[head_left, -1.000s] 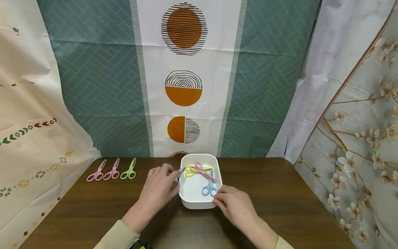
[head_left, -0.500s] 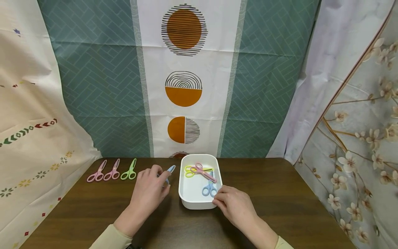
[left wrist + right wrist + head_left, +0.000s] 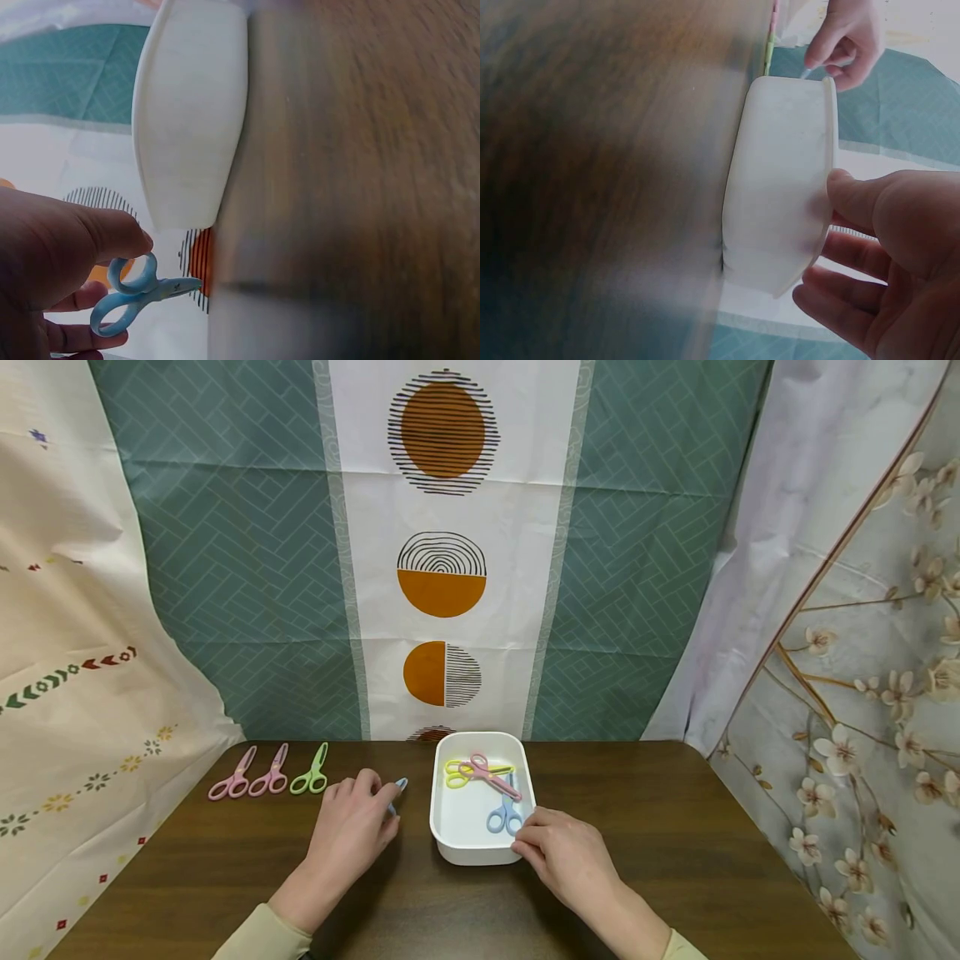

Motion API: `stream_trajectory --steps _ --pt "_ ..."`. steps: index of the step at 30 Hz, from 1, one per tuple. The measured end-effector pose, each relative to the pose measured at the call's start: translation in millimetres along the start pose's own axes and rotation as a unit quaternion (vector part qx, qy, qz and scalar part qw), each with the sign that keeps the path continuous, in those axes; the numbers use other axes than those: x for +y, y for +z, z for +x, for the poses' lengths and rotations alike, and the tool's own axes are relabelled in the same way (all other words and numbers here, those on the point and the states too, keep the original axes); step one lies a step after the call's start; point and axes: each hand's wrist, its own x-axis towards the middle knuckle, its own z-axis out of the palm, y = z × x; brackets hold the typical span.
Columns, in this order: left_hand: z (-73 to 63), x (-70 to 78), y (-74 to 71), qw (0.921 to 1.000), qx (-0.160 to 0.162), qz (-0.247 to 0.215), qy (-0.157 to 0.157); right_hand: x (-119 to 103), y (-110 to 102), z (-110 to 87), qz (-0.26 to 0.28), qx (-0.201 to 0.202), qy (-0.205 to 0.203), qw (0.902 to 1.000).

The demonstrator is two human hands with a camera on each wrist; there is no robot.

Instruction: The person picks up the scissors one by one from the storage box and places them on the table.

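In the head view my left hand [image 3: 352, 827] is left of the white tub [image 3: 480, 857], over the table. It holds a pair of light blue scissors [image 3: 154, 291] by the finger loops, and the left wrist view shows the short blades pointing away from the palm. My right hand [image 3: 566, 856] pinches the tub's near right corner at the rim, thumb on the outer wall. Inside the tub lie pink scissors [image 3: 491, 779] across yellow scissors [image 3: 456, 786], with another blue pair [image 3: 507, 799] nearer the right corner.
At the back left of the brown wooden table [image 3: 675, 860], two pink scissors [image 3: 238, 777] and one green pair [image 3: 316, 770] lie in a row, blades toward the back. A patterned cloth [image 3: 450, 527] hangs behind the table's far edge.
My left hand has moved left, away from the tub's left rim, carrying the blue scissors with it. The right hand and the tub have stayed put.
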Motion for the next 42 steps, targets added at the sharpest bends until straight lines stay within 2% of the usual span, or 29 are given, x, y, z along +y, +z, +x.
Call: stream_trajectory --steps 15,23,27,35,42 --pt "-9.9 -7.9 12.2 0.9973 -0.066 0.014 -0.027 -1 -1 0.4 -0.001 -0.007 0.007 1.0" --pt "-12.9 -11.6 16.7 0.989 -0.137 0.014 -0.053 0 -1 0.8 -0.003 -0.008 0.005 1.0" --pt "-13.0 -11.6 16.3 0.983 -0.172 0.01 -0.062 0 -1 0.3 -0.002 -0.004 0.004 1.0" --pt "-12.3 -9.5 11.4 0.9766 -0.202 0.004 -0.072 -1 -1 0.1 0.0 -0.003 0.007 1.0" --pt "-10.6 1.8 -3.1 0.9732 -0.223 0.022 -0.051 -1 -1 -0.2 0.003 0.0 0.006 1.0"
